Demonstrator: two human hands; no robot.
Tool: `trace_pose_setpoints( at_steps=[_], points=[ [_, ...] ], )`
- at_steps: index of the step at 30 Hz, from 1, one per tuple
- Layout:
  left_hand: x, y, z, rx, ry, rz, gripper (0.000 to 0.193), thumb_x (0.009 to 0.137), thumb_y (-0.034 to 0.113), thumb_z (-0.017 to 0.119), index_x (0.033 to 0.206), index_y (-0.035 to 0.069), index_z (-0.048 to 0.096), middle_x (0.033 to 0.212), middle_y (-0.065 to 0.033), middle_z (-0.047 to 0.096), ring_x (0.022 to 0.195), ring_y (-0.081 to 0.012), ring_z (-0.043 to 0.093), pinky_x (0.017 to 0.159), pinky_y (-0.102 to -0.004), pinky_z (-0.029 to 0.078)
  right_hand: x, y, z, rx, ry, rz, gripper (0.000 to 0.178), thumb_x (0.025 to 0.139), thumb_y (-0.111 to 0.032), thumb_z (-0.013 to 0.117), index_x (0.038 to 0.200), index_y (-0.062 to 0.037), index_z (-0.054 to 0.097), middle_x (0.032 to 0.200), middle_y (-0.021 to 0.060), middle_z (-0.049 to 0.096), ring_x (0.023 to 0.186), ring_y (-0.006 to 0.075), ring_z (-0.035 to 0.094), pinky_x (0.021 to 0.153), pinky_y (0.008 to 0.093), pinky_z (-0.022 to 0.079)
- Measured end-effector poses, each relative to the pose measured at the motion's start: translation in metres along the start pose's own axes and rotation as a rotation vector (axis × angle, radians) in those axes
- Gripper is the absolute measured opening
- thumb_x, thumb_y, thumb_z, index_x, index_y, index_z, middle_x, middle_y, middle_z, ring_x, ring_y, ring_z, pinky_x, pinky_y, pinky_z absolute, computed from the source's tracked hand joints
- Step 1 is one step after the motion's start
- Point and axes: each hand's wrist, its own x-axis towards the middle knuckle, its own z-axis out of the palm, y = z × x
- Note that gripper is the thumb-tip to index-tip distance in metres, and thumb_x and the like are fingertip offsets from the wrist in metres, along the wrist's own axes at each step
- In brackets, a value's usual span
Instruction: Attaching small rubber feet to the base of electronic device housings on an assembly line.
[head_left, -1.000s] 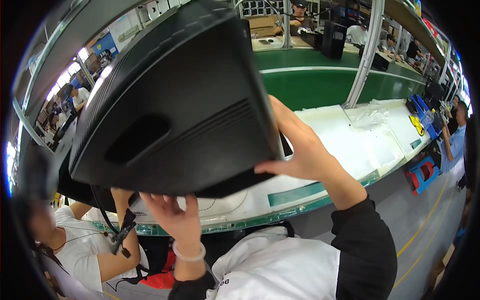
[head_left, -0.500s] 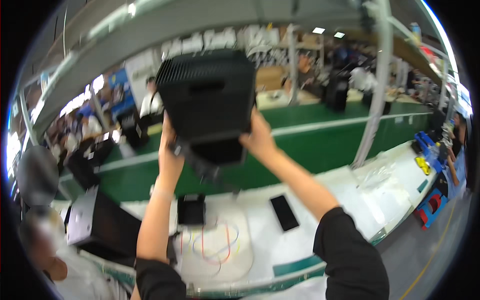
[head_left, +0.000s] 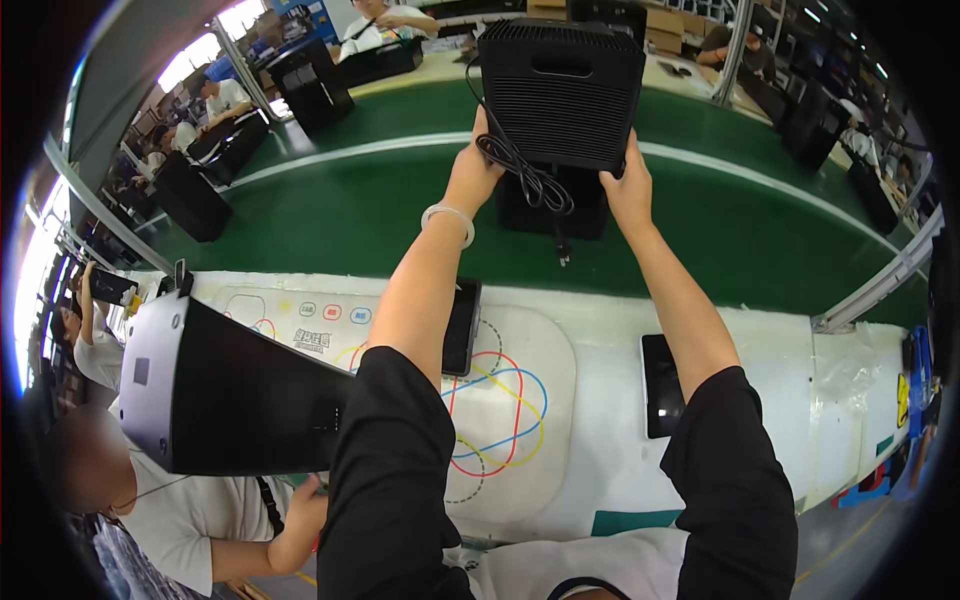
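Note:
Both my arms reach forward over the green conveyor belt [head_left: 350, 220]. A black box-shaped appliance [head_left: 560, 110] with a ribbed face and a handle slot is between my hands. My left hand [head_left: 475, 172] grips its lower left side, beside a coiled black power cord [head_left: 530, 185] whose plug dangles below. On the lower right edge, my right hand [head_left: 629, 190] is closed with the thumb on the near face. The fingers behind the appliance are hidden. A dark shape shows underneath it, and I cannot tell whether it touches the belt.
At the left, a large black box with a grey end [head_left: 150, 390] stands tilted beside a co-worker [head_left: 190, 520]. A patterned mat [head_left: 555, 420], a dark flat block [head_left: 462, 330] and a black tablet [head_left: 662, 390] lie on the white bench. A metal post [head_left: 885, 280] rises at the right.
The view has tilted down and turned. The appliance, earlier held up at eye height, is now lower and farther out above the belt, with its ribbed face and cord showing. Both hands kept their hold.

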Motion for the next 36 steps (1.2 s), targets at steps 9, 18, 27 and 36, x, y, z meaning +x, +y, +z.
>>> trace_pose_setpoints(
  at_steps=[9,18,27,36],
  points=[
    [-0.009,-0.045,-0.114,0.520,-0.070,-0.202,0.047,0.075,0.000,0.049,0.122,0.001,0.055,0.116,-0.0234,0.058,0.110,-0.0368,0.056,0.094,-0.0385,0.045,-0.045,-0.100,-0.065,0.006,-0.423,0.087,0.065,0.075,-0.015,0.072,0.133,-0.0074,0.043,0.144,0.0187,0.033,0.132,0.0362,0.034,0.107,0.0378,0.032],
    [-0.137,-0.018,-0.104,0.699,-0.380,-0.143,0.014,0.084,0.013,0.055,0.084,0.003,0.064,0.088,-0.0215,0.064,0.086,-0.0406,0.061,0.074,-0.0460,0.048,-0.225,-0.104,-0.178,-0.659,-0.631,0.076,0.041,0.084,-0.012,0.055,0.125,-0.0138,0.052,0.143,0.0052,0.040,0.130,0.0344,0.037,0.108,0.0499,0.027],
    [-0.166,-0.019,-0.093,0.671,-0.526,-0.176,0.018,0.069,0.004,0.069,0.086,0.002,0.063,0.084,-0.0197,0.065,0.084,-0.0384,0.061,0.074,-0.0463,0.049,-0.196,0.066,-0.355,-0.934,-0.333,0.218,0.051,0.078,0.005,0.049,0.127,-0.0086,0.051,0.127,0.0089,0.056,0.123,0.0369,0.046,0.102,0.0427,0.035],
    [-0.160,-0.011,-0.075,0.832,-0.570,-0.244,0.021,0.073,0.012,0.069,0.091,0.003,0.062,0.088,-0.0205,0.066,0.090,-0.0382,0.062,0.078,-0.0462,0.051,-0.124,-0.024,-0.270,-0.649,-0.025,-0.287,0.024,0.072,0.009,0.050,0.090,-0.0027,0.061,0.106,0.0116,0.062,0.110,0.0332,0.053,0.093,0.0410,0.041]
  ],
)
